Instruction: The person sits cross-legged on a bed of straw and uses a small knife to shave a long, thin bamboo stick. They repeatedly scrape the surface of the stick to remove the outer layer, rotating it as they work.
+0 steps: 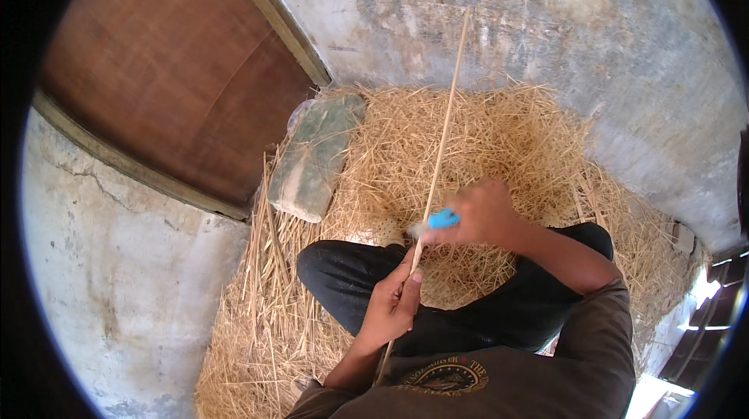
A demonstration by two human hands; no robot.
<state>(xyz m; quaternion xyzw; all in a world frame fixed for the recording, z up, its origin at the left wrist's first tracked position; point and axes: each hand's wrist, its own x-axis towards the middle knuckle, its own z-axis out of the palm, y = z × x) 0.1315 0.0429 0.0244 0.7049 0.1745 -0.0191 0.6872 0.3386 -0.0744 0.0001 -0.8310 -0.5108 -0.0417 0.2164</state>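
Observation:
A long, thin, pale wooden stick (445,128) slants from my lap up toward the far wall. My left hand (390,306) is closed around its lower part, thumb along the near side. Just above that grip, my right hand (488,212), blurred by motion, holds a blue-handled knife (444,219). Its short greyish blade is smeared and lies against or right beside the stick; I cannot tell whether it touches. My crossed legs in dark trousers are under both hands.
Dry straw-like shavings (484,130) are heaped around my legs, with longer strips (265,263) at the left. A greenish-grey block (316,158) lies on them before a brown door panel (179,68). Stained plaster walls (624,44) close in the far side and left.

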